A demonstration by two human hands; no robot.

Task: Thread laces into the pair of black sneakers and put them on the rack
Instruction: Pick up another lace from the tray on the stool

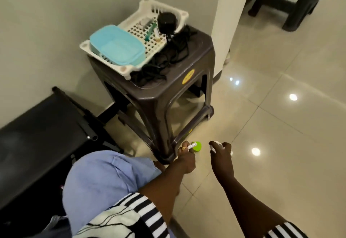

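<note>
No sneakers in sight; left hand [186, 160] pinches a small tube, right hand [221, 150] grips something white, maybe lace

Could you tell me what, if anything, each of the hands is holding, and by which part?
The left hand pinches a small white labelled piece by its near end. The right hand grips something white; which part cannot be told.
</note>
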